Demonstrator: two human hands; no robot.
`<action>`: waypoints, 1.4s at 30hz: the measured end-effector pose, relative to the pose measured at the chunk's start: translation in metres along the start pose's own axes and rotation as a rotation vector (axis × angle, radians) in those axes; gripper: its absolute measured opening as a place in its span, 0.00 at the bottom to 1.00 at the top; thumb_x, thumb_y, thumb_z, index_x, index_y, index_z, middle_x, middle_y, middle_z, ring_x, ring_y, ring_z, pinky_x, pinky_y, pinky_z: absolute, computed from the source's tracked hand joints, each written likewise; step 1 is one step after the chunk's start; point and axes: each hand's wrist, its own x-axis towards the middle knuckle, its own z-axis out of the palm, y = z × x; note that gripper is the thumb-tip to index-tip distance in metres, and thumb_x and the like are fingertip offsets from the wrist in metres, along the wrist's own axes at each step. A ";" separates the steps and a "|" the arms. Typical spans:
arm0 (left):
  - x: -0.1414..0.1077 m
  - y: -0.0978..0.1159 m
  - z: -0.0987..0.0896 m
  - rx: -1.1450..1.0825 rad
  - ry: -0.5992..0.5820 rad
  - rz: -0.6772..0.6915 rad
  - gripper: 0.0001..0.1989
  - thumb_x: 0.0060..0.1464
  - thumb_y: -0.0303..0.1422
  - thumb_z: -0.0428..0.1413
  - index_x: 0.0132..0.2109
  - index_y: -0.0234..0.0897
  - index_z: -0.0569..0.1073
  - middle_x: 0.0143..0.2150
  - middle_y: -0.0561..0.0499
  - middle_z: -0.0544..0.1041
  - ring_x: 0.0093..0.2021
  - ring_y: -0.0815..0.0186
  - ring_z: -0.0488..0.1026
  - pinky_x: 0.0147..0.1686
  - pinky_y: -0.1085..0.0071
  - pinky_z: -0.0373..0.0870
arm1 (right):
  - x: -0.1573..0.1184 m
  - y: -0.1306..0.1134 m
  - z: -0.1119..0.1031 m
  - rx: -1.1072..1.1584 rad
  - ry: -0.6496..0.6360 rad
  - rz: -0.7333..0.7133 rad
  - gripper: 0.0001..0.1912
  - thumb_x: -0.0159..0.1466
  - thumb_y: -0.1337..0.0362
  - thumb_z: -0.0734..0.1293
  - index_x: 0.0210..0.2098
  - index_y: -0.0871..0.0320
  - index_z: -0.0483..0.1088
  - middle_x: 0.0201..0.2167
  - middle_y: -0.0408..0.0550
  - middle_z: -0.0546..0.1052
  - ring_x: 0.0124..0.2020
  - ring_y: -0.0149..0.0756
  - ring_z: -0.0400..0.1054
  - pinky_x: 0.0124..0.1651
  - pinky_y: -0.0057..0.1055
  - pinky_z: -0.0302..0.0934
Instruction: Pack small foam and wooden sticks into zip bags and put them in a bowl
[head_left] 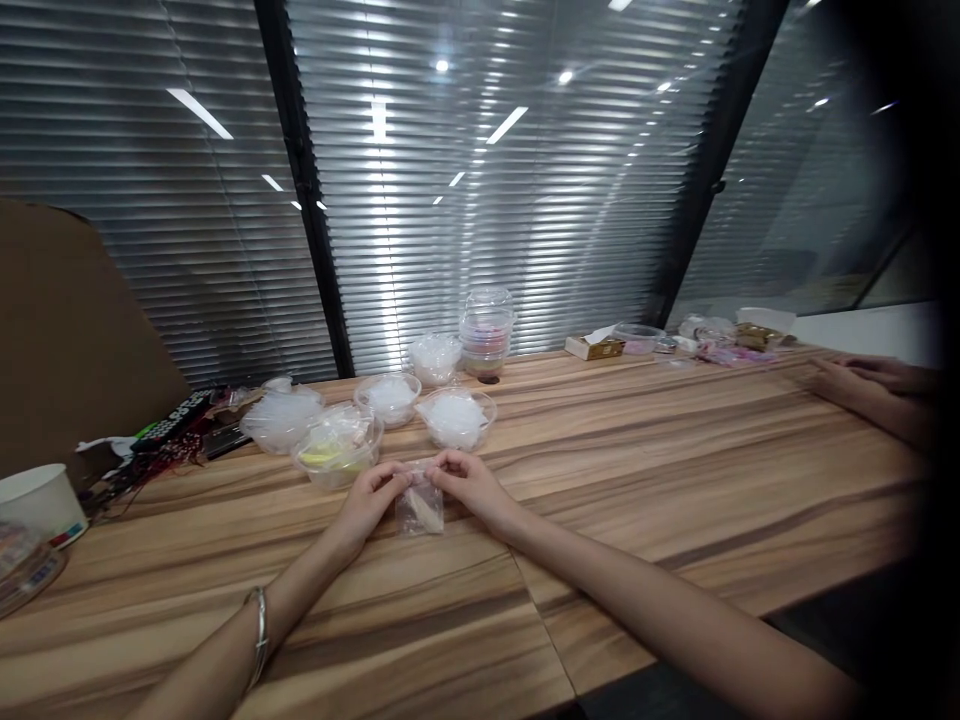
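Observation:
Between my two hands hangs a small clear plastic bag [420, 508] with something pale and beige inside; what that is I cannot make out. My left hand [377, 495] pinches the bag's top edge at its left, thumb against the fingers. At the right of the same edge, my right hand [466, 480] closes on it in a like pinch. The bag is just above the wooden table or touching it; I cannot tell which. Just beyond my hands stand a clear bowl with yellow and clear packets [335, 452] and a clear bowl of white pieces [457, 417].
Farther back are more clear bowls [388, 397] and a stack of round containers [487, 335]. A tissue box [595, 347] stands near the window. At left lie cables and a keyboard [176, 420] beside a white tub [41, 505]. Another person's hands [862, 380] rest at far right.

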 end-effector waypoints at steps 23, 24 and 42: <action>-0.002 -0.003 0.000 -0.065 0.124 -0.005 0.11 0.50 0.39 0.55 0.30 0.34 0.71 0.27 0.52 0.70 0.28 0.68 0.65 0.28 0.76 0.60 | -0.002 0.003 0.001 -0.040 0.071 -0.035 0.15 0.57 0.53 0.66 0.26 0.59 0.65 0.22 0.41 0.64 0.24 0.28 0.57 0.27 0.24 0.51; -0.002 -0.003 0.000 -0.074 0.120 -0.004 0.11 0.50 0.39 0.55 0.30 0.34 0.71 0.27 0.52 0.70 0.29 0.68 0.65 0.29 0.75 0.61 | -0.003 0.002 0.002 -0.046 0.070 -0.034 0.15 0.57 0.54 0.66 0.25 0.59 0.65 0.22 0.41 0.64 0.24 0.28 0.56 0.26 0.24 0.50; -0.004 0.001 0.000 0.115 -0.057 0.097 0.13 0.52 0.39 0.55 0.29 0.33 0.74 0.29 0.51 0.72 0.33 0.66 0.66 0.35 0.73 0.61 | -0.008 0.000 0.009 -0.073 -0.025 0.012 0.15 0.57 0.53 0.67 0.28 0.59 0.66 0.23 0.41 0.66 0.24 0.28 0.57 0.26 0.25 0.52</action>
